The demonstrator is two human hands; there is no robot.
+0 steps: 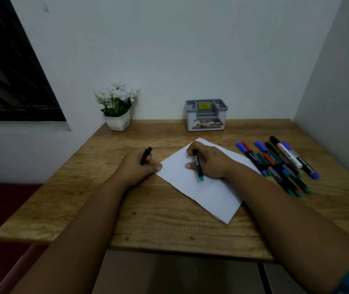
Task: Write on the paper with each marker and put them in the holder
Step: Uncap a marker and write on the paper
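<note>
Window (pixel 10 66): dark, upper left of frame. Potted white flowers (pixel 117 107): left rear of wooden table (pixel 148 219), against the wall. Left hand (pixel 139 164): left of centre, fingers curled round a black cap (pixel 146 155), fingertips at the paper's left corner. Paper (pixel 207 192): white, centre, lying askew. Right hand (pixel 207 162): on the paper, fingers gripping a black marker (pixel 198 166), green end toward the viewer. Holder (pixel 206 114): grey, centre rear. Loose markers (pixel 279 164): cluster right of the paper.
</note>
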